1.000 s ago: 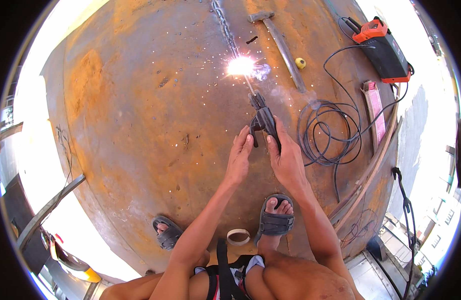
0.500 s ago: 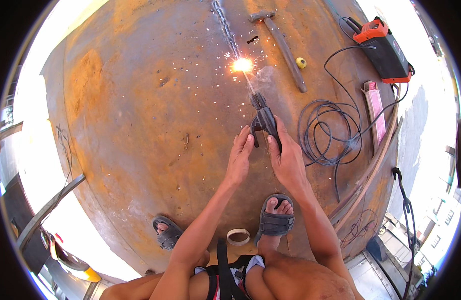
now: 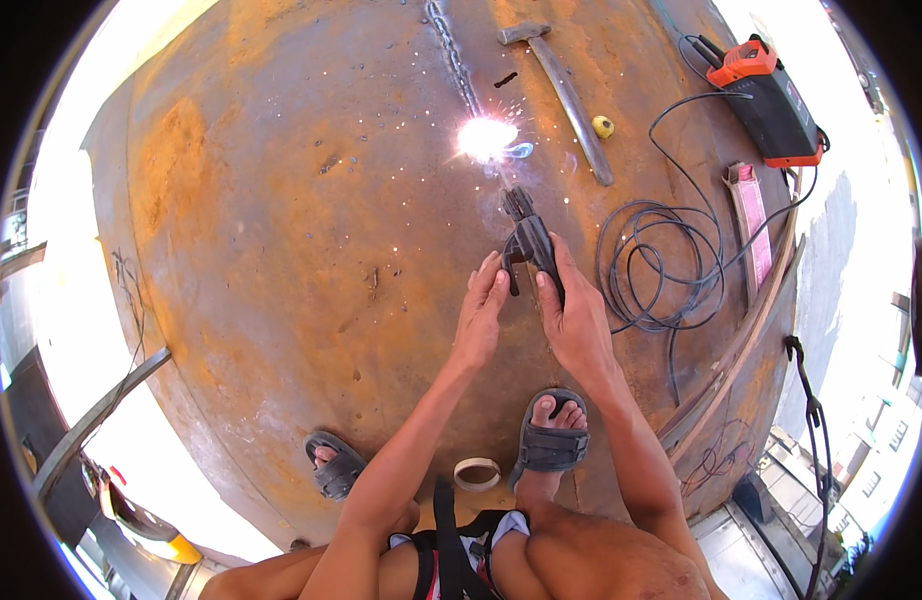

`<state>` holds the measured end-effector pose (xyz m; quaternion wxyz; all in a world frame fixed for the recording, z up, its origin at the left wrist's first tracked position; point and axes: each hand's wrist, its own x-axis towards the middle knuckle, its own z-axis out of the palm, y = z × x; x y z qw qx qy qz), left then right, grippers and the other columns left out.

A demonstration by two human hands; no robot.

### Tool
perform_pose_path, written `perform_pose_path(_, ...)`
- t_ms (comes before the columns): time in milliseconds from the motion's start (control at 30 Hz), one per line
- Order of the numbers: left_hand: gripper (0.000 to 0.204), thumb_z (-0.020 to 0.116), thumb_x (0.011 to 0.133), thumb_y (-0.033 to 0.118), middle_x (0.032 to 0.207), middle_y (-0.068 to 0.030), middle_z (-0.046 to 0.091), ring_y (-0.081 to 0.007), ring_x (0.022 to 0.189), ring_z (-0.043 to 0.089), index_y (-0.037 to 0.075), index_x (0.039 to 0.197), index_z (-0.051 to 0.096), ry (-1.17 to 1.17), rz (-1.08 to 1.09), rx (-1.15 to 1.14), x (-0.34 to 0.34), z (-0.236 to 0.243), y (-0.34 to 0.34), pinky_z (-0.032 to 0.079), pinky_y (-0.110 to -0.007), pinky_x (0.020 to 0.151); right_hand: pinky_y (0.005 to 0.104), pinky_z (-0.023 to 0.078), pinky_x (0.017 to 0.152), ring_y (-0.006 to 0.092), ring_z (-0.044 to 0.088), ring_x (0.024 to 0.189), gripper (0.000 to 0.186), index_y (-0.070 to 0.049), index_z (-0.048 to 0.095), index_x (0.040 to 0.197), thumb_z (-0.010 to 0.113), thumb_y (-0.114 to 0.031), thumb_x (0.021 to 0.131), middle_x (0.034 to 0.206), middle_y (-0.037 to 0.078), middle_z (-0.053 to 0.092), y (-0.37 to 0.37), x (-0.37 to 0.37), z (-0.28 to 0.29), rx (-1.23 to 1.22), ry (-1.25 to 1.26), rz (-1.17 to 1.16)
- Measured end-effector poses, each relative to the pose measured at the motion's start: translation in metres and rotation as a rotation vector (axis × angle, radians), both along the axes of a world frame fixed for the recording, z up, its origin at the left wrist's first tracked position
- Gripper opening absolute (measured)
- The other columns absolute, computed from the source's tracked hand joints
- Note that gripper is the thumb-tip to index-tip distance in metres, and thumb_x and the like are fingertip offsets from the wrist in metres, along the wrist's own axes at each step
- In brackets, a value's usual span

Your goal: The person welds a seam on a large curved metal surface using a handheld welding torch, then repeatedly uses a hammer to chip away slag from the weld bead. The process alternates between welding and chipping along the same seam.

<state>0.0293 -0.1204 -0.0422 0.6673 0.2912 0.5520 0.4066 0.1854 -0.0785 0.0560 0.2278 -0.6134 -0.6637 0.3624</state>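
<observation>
My right hand point(image 3: 579, 325) is wrapped round the handle of a black welding electrode holder point(image 3: 529, 243). Against the holder's lever, on its left side, rest the closed fingertips of my left hand point(image 3: 480, 318). A thin welding rod point(image 3: 505, 178) points away from me out of the jaws. Its far end is lost in a glaring white arc point(image 3: 487, 138) that throws sparks over the rusty steel plate point(image 3: 281, 290). Beyond the arc, a rough weld bead point(image 3: 454, 60) runs along a seam toward the far edge.
Right of the seam lie a hammer point(image 3: 569, 95) and a small yellow round object point(image 3: 603, 127). An orange-and-black welding machine point(image 3: 766, 100), coiled black cable point(image 3: 633, 270) and a pink-and-white rod pack point(image 3: 749, 225) are farther right. A pale ring point(image 3: 476, 474) sits between my sandalled feet.
The arc has grown larger and whiter, and a bluish wisp shows at its right. Its glow has shifted slightly toward me. Both hands and the holder are nearly still.
</observation>
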Motion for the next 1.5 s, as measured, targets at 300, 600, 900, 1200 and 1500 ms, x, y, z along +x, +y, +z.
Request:
perform_pose_path(300,0.059,0.046,0.119,0.042,0.178,-0.0178,0.036,-0.0367,0.17,0.014,0.004,0.164,0.049,-0.002,0.012,-0.015,0.0019,0.0054,0.0007,0.009,-0.047,0.137,0.0564,0.056,0.092,0.0547,0.068,0.114,0.053,0.001,0.047,0.16,0.061,-0.018,0.112,0.13,0.035,0.069,-0.0006,0.0009,0.0006,-0.02,-0.005,-0.008)
perform_pose_path(600,0.058,0.047,0.119,0.041,0.179,-0.0178,0.033,-0.0366,0.169,0.014,0.005,0.164,0.049,-0.002,0.01,-0.017,0.0009,0.0048,0.0003,0.009,-0.047,0.136,0.0555,0.056,0.095,0.0548,0.067,0.118,0.053,0.002,0.047,0.159,0.061,-0.018,0.112,0.133,0.035,0.068,0.0007,0.0001,0.0024,-0.038,0.01,-0.01)
perform_pose_path(900,0.055,0.047,0.119,0.04,0.178,-0.0184,0.035,-0.0358,0.169,0.017,0.007,0.163,0.052,0.004,0.015,0.003,0.0017,0.0075,0.0008,0.01,-0.046,0.136,0.0552,0.056,0.093,0.0542,0.068,0.118,0.053,0.002,0.047,0.159,0.061,-0.018,0.112,0.134,0.035,0.068,0.001,-0.0003,0.006,-0.09,0.017,-0.024)
perform_pose_path(1200,0.056,0.046,0.119,0.041,0.178,-0.0183,0.034,-0.0352,0.17,0.013,0.007,0.164,0.051,0.006,-0.004,0.015,0.0016,0.007,0.0023,0.007,-0.047,0.137,0.0557,0.056,0.092,0.0545,0.068,0.116,0.053,0.001,0.047,0.159,0.061,-0.019,0.112,0.132,0.034,0.069,-0.0001,0.0018,-0.0006,-0.025,-0.004,-0.007)
perform_pose_path(1500,0.057,0.046,0.119,0.042,0.179,-0.0187,0.033,-0.0393,0.17,0.012,0.006,0.164,0.051,0.003,0.002,0.016,0.0014,0.0038,0.0006,0.008,-0.048,0.136,0.0561,0.056,0.091,0.0547,0.068,0.114,0.053,0.001,0.046,0.16,0.06,-0.019,0.112,0.131,0.034,0.07,0.0005,0.0007,0.0041,-0.069,0.002,-0.016)
